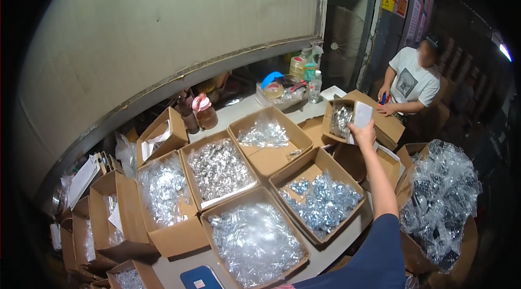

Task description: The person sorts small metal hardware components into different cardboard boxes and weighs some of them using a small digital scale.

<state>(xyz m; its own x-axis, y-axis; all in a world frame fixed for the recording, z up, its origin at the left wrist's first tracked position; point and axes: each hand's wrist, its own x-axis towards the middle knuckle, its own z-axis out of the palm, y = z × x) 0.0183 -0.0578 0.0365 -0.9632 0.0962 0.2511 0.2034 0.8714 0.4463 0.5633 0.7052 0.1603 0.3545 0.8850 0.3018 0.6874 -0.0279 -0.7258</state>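
Observation:
My right hand reaches out at the far right of the table, its arm in a navy sleeve. Its fingers are closed round a flat white card-like piece. Right beside it, a small carton stands tilted, with shiny metal parts in it. Nearer to me, under the forearm's left side, an open carton holds small bluish plastic bags of parts. My left hand is not in view.
Several open cartons fill the table, including one of loose silvery parts and one of clear bags. A tape-filled tray and a bottle stand behind. A bulging bagged heap is at right. A co-worker handles a carton.

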